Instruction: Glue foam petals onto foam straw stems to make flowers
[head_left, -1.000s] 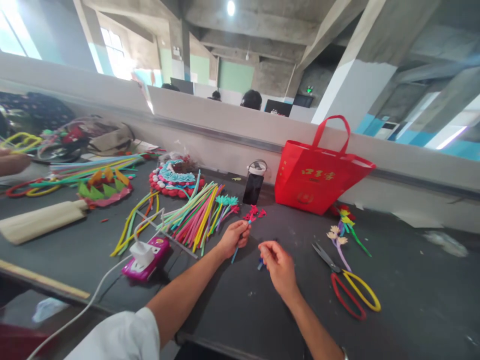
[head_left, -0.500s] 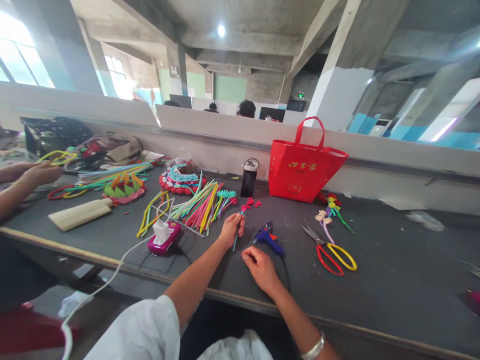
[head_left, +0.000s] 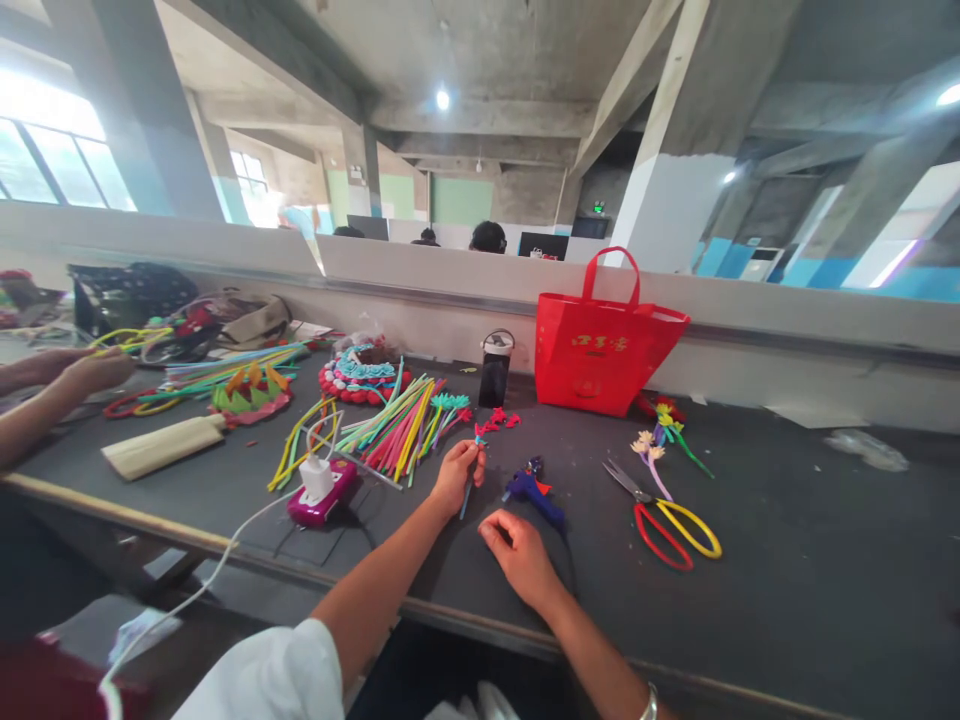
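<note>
My left hand (head_left: pixel 457 478) is closed around a thin blue stem with a small red and light blue flower head (head_left: pixel 481 436) at its top. The stem's lower end (head_left: pixel 466 500) sticks out below my fingers. My right hand (head_left: pixel 519 556) rests on the table, its fingers curled in and nothing visible in them. Just beyond it lies a blue glue gun (head_left: pixel 536 493). Red flower pieces (head_left: pixel 501 419) lie past my left fingertips. Scissors (head_left: pixel 660 512) with one red and one yellow handle lie open at the right, near small craft flowers (head_left: pixel 651 445).
Colourful craft sticks (head_left: pixel 397 425) fan out left of my hands. A purple power socket (head_left: pixel 324 492) holds a white plug with its cable. A black tumbler (head_left: pixel 495 370) and a red bag (head_left: pixel 607 345) stand at the back. Another person's hands (head_left: pixel 94 372) work at far left.
The camera view has tilted slightly upward. My left hand still grips the flower stem, which has turned a little. My right hand stays beside the glue gun, barely moved.
</note>
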